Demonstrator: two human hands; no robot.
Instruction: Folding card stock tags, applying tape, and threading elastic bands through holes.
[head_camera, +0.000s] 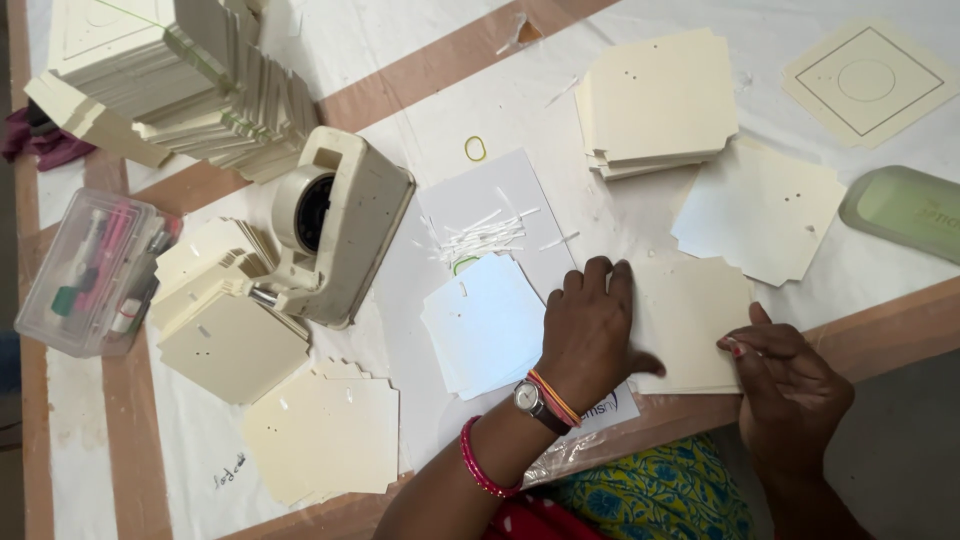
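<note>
The left hand (590, 335) lies flat, palm down and fingers spread, pressing on a small stack of cream cut cards (690, 320) near the front edge of the desk (880, 330); it grips nothing. The right hand (785, 385) is at the stack's right front corner, fingers curled with the fingertips pinching the card edge — it hangs partly off the desk's front edge. A wristwatch (530, 400), thread bands and a pink bangle (480, 462) sit on the left wrist.

Just left of the left hand lies a pile of pale bluish-white cards (485, 325), and behind it a white sheet strewn with thin white paper slivers (480, 238). A yellow rubber band (475, 149) lies further back. A beige tape dispenser (335, 235) stands toward the left, with loose cream cards (230, 345) before it and more at the front left corner (320, 435). A clear plastic box of pens (95, 272) sits at the left edge. Tall bundles of cards (170, 70) fill the back left corner — another neat stack (655, 100) rests at the back centre, a single card (760, 210) beside it, and a green ink pad (905, 210) at the right edge.
</note>
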